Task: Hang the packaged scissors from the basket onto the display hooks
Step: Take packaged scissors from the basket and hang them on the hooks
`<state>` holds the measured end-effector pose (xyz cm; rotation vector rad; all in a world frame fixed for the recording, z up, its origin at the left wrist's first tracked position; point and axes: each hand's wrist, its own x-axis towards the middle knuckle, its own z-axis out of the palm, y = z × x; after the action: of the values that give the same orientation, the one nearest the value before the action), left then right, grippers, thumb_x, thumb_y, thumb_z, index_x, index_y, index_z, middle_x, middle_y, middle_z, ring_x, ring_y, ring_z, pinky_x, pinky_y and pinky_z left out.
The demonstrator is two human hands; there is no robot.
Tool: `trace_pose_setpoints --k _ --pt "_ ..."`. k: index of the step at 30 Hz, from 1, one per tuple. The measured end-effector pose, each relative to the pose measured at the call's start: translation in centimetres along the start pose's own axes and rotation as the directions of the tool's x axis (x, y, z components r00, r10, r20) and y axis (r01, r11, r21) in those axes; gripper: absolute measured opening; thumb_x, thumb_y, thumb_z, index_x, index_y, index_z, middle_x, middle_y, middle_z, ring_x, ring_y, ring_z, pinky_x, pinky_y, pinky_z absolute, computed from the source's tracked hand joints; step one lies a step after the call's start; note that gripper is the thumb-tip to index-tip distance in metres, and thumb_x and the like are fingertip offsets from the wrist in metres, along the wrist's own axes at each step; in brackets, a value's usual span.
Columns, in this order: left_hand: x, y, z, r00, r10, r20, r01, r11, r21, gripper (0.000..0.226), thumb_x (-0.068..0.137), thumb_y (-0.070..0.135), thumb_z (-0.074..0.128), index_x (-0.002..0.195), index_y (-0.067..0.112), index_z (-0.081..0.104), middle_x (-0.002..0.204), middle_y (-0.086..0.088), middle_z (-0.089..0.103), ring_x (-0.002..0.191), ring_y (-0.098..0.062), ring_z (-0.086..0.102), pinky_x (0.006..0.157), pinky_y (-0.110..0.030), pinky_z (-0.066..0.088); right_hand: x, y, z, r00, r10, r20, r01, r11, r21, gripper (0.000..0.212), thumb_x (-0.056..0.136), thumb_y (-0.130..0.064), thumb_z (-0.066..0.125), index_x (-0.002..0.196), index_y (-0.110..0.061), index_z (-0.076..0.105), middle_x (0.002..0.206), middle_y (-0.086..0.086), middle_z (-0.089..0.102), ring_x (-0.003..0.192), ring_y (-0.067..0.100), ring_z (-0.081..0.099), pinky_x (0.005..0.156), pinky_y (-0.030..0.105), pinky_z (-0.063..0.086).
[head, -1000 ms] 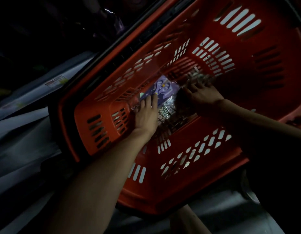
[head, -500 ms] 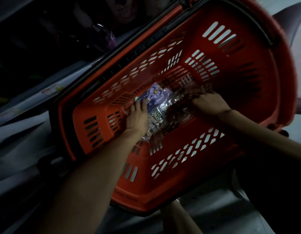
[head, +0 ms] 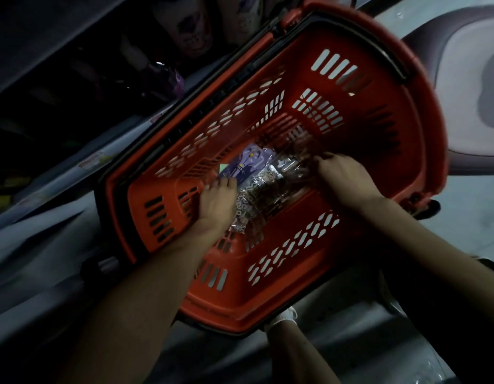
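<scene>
A red plastic basket (head: 295, 261) with slotted walls fills the middle of the head view. At its bottom lie shiny packaged scissors (head: 264, 184), the top pack with a purple card. My left hand (head: 216, 203) lies on the left end of the packs, fingers curled over their edge. My right hand (head: 343, 177) is on the right end of the packs, its fingers bent down into the crinkled plastic. The light is dim and the fingertips are blurred. No display hooks are in view.
A dark shelf edge with price labels (head: 96, 160) runs along the left of the basket, with dim goods (head: 190, 31) above it. Grey floor (head: 476, 206) shows at right. My shoe (head: 282, 318) is just under the basket's near rim.
The view has shifted so the basket sits lower and more of its far rim shows. My left hand's fingers have curled over the packs. My right hand has closed in on the packs' right end.
</scene>
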<state>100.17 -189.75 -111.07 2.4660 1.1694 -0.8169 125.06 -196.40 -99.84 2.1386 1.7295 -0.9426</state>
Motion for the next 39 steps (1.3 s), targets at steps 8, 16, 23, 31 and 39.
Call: trace_pose_setpoints --k 8,16,23,31,39 --pt "-7.4 1.3 -10.8 0.996 -0.061 -0.063 0.026 0.894 -0.448 0.022 0.098 0.013 0.052 0.119 0.007 0.048 0.09 -0.023 0.07 0.08 -0.043 0.068 0.057 -0.039 0.038 -8.1 -3.6 -6.2 0.9 0.345 -0.267 -0.242 0.904 0.352 0.03 0.085 -0.02 0.066 0.106 -0.012 0.045 0.097 0.011 0.062 0.087 0.038 0.062 0.065 0.042 0.049" --pt "-17.2 -0.6 -22.0 0.946 -0.185 0.266 0.324 0.589 -0.74 0.022 0.089 0.009 0.063 0.082 0.021 0.045 0.082 -0.009 0.064 0.08 -0.032 0.066 0.068 -0.038 0.048 -19.6 -9.9 -11.9 0.651 0.731 -0.205 -0.444 0.586 0.678 0.032 0.085 -0.03 0.057 0.113 -0.022 0.044 0.093 0.008 0.069 0.081 0.036 0.064 0.065 0.04 0.049" --pt "-24.9 -2.2 -34.2 0.97 -0.069 0.234 0.232 0.551 -0.802 0.025 0.092 -0.003 0.051 0.103 0.019 0.056 0.091 -0.007 0.068 0.066 -0.022 0.067 0.057 -0.028 0.047 -28.5 -14.0 -18.7 0.569 0.822 0.034 -0.488 0.304 0.818 0.024 0.084 -0.036 0.054 0.102 -0.027 0.041 0.093 0.012 0.068 0.085 0.037 0.064 0.074 0.042 0.05" --pt "-31.7 -3.2 -50.4 0.963 0.106 0.246 0.198 0.338 -0.92 0.014 0.088 0.007 0.066 0.096 0.018 0.07 0.089 0.002 0.076 0.077 -0.007 0.071 0.064 -0.018 0.052 -38.0 -18.0 -29.8 0.561 0.817 0.132 -0.203 -0.019 0.979 0.028 0.082 -0.037 0.054 0.102 -0.022 0.042 0.086 0.005 0.066 0.085 0.029 0.067 0.08 0.042 0.053" --pt "-37.2 -3.0 -60.6 0.922 0.375 0.096 -0.018 0.289 -0.957 0.039 0.079 0.002 0.081 0.112 0.005 0.062 0.099 -0.007 0.078 0.087 -0.011 0.074 0.075 -0.024 0.06 -47.9 -21.8 -36.0 0.362 0.924 -0.122 0.024 0.121 0.992 0.01 0.092 -0.019 0.068 0.098 -0.017 0.076 0.087 -0.002 0.077 0.082 0.012 0.071 0.077 0.04 0.057"
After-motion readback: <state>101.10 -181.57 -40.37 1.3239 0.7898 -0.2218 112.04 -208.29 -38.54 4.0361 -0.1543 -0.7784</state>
